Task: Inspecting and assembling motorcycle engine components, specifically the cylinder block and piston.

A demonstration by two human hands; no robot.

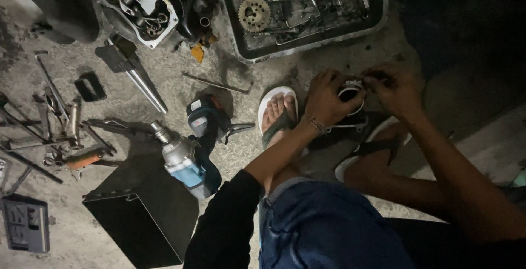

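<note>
My left hand [324,100] and my right hand [395,87] meet over a small round part with a pale ring [351,91], held between the fingers of both hands just above the concrete floor. Dark pieces hang below it [350,132], too dim to make out. My left forearm is in a black sleeve and a bracelet sits at the wrist. My feet in white sandals [276,107] rest beneath the hands, and my knee in blue jeans [323,225] fills the foreground.
A metal tray [249,47] with a sprocket [254,13] and rods lies ahead. An engine casing [143,6] stands at upper left. A blue cordless impact wrench [183,162], a black box [139,214], a long allen key [218,84] and several hand tools [60,132] lie on the left.
</note>
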